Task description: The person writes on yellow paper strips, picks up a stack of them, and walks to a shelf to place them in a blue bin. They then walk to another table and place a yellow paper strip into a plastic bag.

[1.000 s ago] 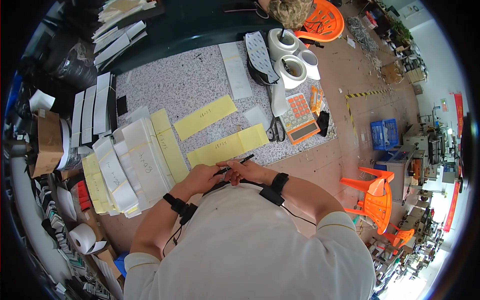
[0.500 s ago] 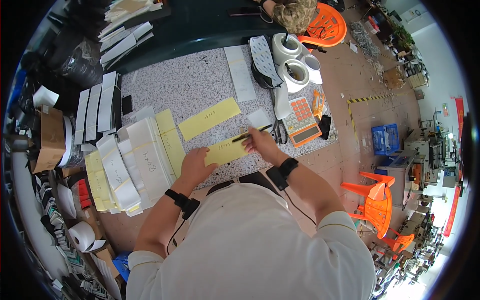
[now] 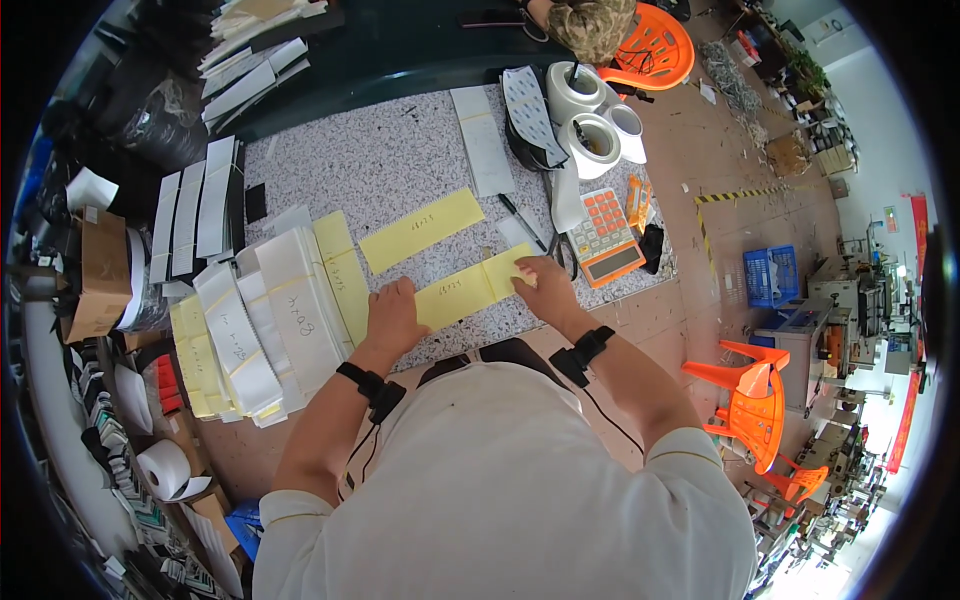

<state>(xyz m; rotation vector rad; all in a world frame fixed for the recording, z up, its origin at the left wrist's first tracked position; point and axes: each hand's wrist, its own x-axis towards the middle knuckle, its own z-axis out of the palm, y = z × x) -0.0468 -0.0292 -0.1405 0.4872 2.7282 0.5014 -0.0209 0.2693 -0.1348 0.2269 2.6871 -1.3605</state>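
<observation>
A long yellow paper strip point(image 3: 465, 291) with handwriting on it lies slantwise at the table's near edge. Its left end is gripped by my left hand point(image 3: 394, 316), fingers bent over it. My right hand point(image 3: 549, 293) pinches the right end between thumb and fingers. A second handwritten yellow strip point(image 3: 422, 230) rests just beyond, apart from both hands. Above my right hand a black pen point(image 3: 521, 221) lies on the speckled table. To the left of my left hand stand banded stacks of white paper point(image 3: 302, 312) and yellow paper point(image 3: 342, 277).
An orange calculator point(image 3: 607, 237), scissors point(image 3: 563, 252) and white tape rolls point(image 3: 588, 140) stand at the table's right. Dark-edged white strips point(image 3: 213, 200) lie at the left. Orange chairs point(image 3: 752, 402) and a blue crate point(image 3: 769, 277) are on the floor. Another person's sleeve point(image 3: 590, 28) shows at the far side.
My right hand has put the pen down on the table and moved to the right end of the near yellow strip. My left hand has shifted slightly up and left on the strip.
</observation>
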